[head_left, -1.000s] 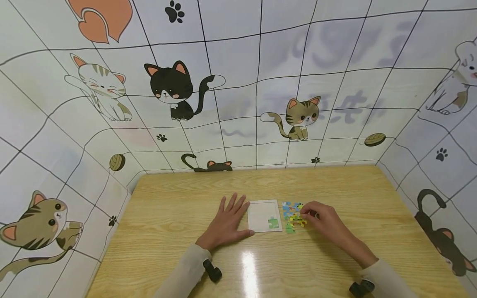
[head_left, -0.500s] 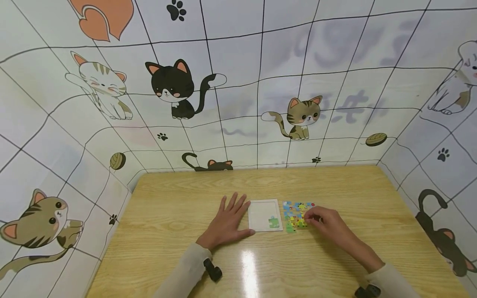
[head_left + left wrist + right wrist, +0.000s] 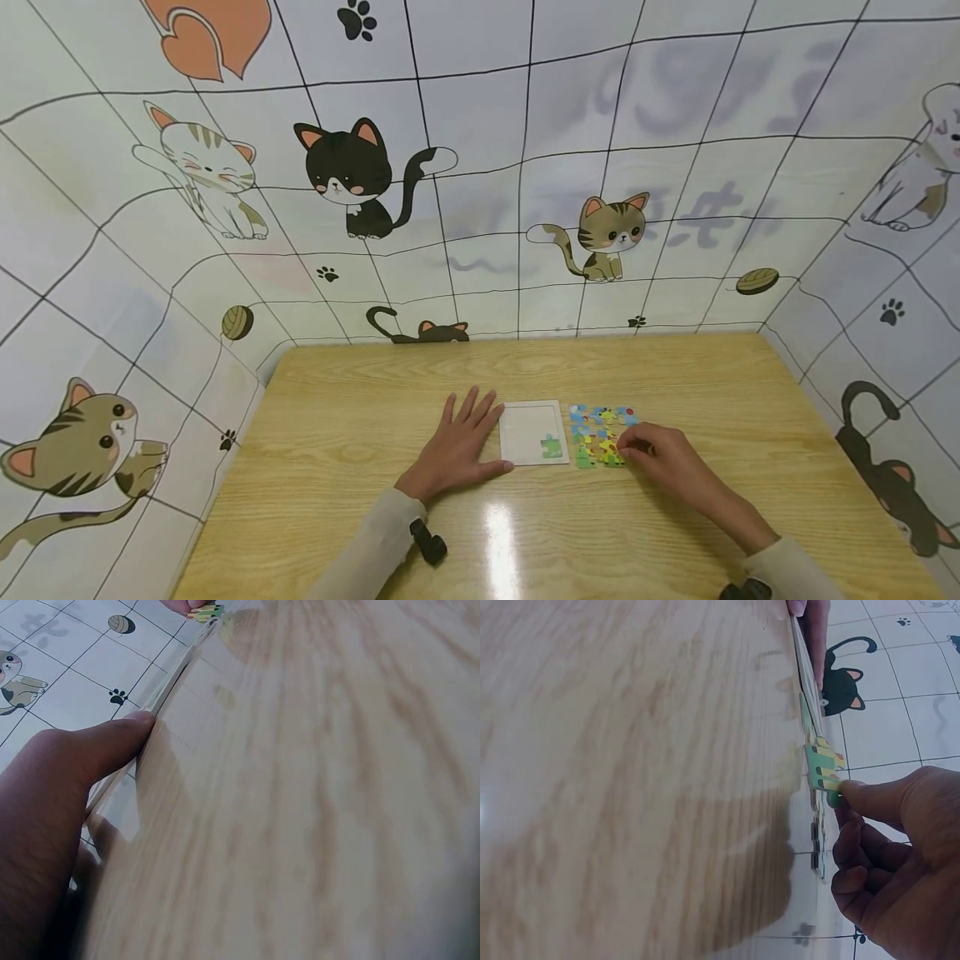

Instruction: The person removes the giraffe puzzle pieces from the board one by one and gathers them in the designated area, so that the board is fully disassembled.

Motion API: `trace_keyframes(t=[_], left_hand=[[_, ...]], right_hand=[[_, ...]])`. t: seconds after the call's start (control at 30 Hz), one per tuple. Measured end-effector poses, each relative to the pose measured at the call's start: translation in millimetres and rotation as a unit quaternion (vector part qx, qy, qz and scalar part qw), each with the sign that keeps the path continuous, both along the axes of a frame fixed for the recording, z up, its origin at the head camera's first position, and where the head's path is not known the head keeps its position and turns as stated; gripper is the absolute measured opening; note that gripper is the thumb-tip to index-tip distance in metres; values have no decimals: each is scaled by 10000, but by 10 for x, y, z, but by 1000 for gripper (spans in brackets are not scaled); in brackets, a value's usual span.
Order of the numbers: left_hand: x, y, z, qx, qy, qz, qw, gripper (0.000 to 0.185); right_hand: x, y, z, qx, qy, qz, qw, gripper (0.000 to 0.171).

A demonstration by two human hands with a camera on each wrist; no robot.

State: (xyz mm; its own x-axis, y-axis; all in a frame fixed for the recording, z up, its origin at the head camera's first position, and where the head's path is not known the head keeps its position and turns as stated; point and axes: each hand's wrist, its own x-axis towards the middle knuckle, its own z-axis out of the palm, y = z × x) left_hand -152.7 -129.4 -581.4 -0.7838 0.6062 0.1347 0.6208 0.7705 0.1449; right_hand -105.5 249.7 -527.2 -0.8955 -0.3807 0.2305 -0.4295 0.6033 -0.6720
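In the head view my left hand (image 3: 461,446) lies with fingers spread along the left side of a square white puzzle tray (image 3: 521,425). Its thumb touches the tray edge, as the left wrist view also shows. One green puzzle piece (image 3: 551,447) sits in the tray's lower right corner. My right hand (image 3: 663,458) pinches a green and yellow puzzle piece (image 3: 823,766) between thumb and forefinger, at the lower right of a group of colourful puzzle pieces (image 3: 588,425). The piece stands tilted up in the right wrist view. The right hand's other fingers are curled.
A wooden table (image 3: 375,383) carries everything, with light glare (image 3: 501,542) near its front. White walls (image 3: 480,200) with cat drawings and grid lines enclose the back and both sides. Dark wrist cameras (image 3: 427,543) are strapped over the sleeves.
My right hand has moved right and slightly toward me, uncovering more of the pieces. A piece now shows at the group's lower right by its fingertips. The left hand stays put.
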Motion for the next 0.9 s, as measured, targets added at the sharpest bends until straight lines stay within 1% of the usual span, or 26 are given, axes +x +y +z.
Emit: trace_keyframes(t=[0.27,0.43,0.6,0.9], left_hand=[[3,3,3,-12,-62,-3,10000,100],[3,3,-4,9,-62,-5,10000,100],[-2,3,-10,7,-53,6,10000,100],[7,8,34,24,-69,-16,10000,100]], right_hand=[[-30,20,-110,198,-76,16,9998,13],[-33,1,-115,312,-196,-1,9993,10],[-29,-11,-114,455,-276,-34,9986,12],[-20,-9,-95,749,-389,-104,9964,8]])
